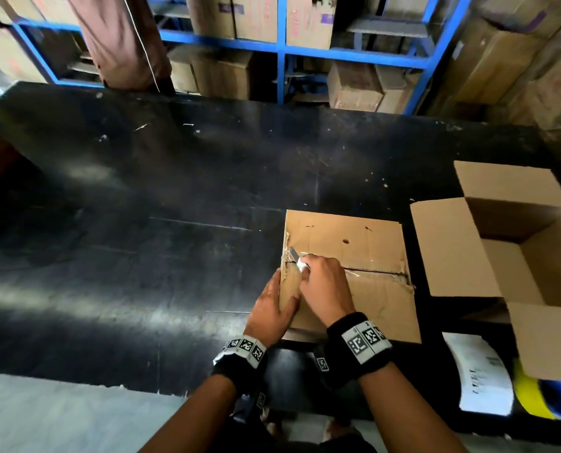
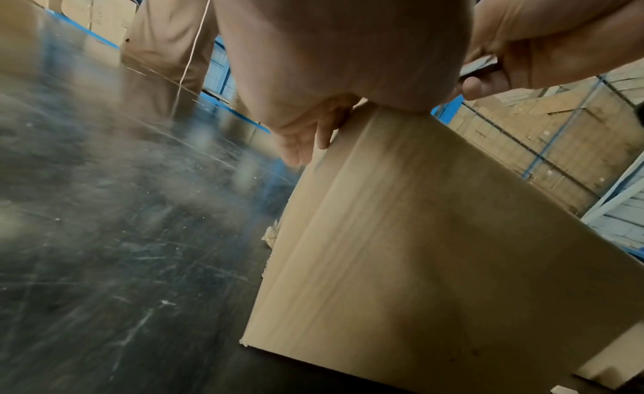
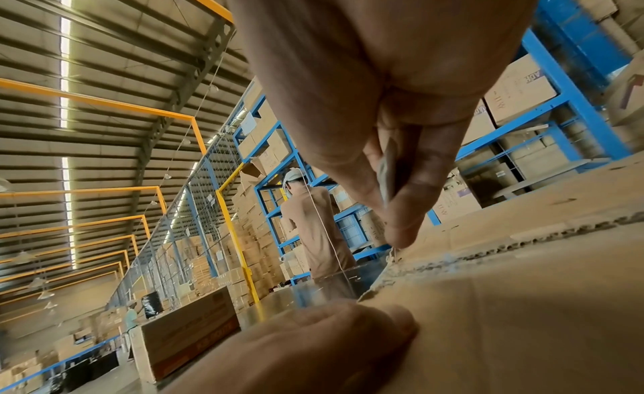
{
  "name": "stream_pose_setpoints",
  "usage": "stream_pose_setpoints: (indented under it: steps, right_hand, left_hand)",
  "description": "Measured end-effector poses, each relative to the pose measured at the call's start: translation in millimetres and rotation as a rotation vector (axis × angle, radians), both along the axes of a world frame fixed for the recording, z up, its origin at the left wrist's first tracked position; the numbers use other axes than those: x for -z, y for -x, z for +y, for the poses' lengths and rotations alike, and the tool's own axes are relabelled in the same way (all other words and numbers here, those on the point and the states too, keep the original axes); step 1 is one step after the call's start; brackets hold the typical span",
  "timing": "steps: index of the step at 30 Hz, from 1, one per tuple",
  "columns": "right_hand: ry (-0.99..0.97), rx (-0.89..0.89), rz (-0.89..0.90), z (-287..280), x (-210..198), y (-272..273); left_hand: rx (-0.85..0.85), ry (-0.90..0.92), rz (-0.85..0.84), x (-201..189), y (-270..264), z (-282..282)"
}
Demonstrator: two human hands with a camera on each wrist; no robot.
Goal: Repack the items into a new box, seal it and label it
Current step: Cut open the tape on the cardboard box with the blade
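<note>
One taped seam on the old box [image 1: 348,273], which lies on the surface [image 1: 141,240] under your hands, is what you're cutting. Your right hand [image 1: 325,289] grips the knife [image 1: 295,254]; its blade seems near your left hand [image 1: 274,308], which lies flat against the box's corner. A slip there cuts you.
</note>
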State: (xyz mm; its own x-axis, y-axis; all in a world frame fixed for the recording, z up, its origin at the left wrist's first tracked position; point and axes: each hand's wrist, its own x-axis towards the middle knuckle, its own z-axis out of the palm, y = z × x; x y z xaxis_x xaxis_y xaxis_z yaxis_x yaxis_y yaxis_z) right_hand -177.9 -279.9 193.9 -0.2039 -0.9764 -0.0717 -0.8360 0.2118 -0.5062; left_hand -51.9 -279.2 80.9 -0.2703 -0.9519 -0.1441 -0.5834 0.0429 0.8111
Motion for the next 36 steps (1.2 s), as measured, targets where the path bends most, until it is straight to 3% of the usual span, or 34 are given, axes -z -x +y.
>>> stream_pose_setpoints:
  steps: [10, 17, 29, 33, 36]
  right_hand:
    - [-0.155, -0.059, -0.119, 4.5, -3.4, -3.3]
    - [-0.147, -0.011, -0.188, 3.2, -2.4, 18.5]
    - [0.059, 0.499, -0.201, 95.1, 29.7, 163.3]
    - [0.019, 0.639, -0.214, 130.0, 62.4, 209.7]
    - [-0.099, 0.648, -0.236, 148.7, 96.7, 229.1]
  left_hand:
    - [-0.029, -0.023, -0.017, 4.6, 1.5, -2.4]
    - [-0.02, -0.029, -0.027, 2.2, -0.2, -2.5]
    - [-0.049, 0.055, -0.051, 8.8, 1.6, 7.7]
    - [-0.08, 0.045, 0.02, 8.0, 9.7, 21.3]
    - [-0.108, -0.003, -0.003, 11.9, 12.0, 20.0]
